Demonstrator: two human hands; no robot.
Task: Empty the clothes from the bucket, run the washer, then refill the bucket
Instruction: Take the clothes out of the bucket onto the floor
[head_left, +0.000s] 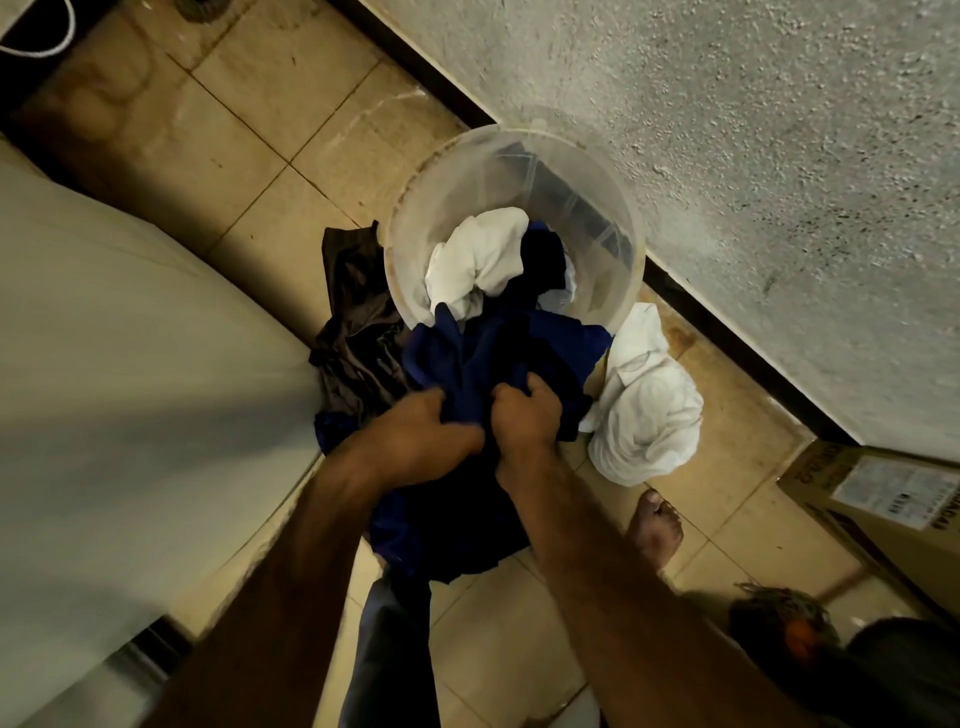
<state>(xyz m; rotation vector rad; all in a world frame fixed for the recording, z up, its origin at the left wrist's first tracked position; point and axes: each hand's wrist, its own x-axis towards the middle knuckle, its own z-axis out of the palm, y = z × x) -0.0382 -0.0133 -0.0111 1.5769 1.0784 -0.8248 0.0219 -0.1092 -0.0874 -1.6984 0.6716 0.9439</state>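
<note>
A clear plastic bucket (597, 171) stands on the tiled floor against the wall. Inside it lie a white garment (480, 260) and dark clothes. A blue garment (498, 343) hangs over the bucket's near rim and down toward me. My left hand (421, 431) and my right hand (527, 410) both grip this blue garment, side by side, just in front of the bucket. A dark brown garment (353, 332) lies on the floor left of the bucket. A second white garment (644, 410) lies on the floor to its right.
The white washer (130, 364) fills the left side. A rough plastered wall (753, 182) runs along the right. A cardboard box (883, 509) sits at the right edge, with a mop head (779, 618) below it. My bare foot (655, 525) stands on the tiles.
</note>
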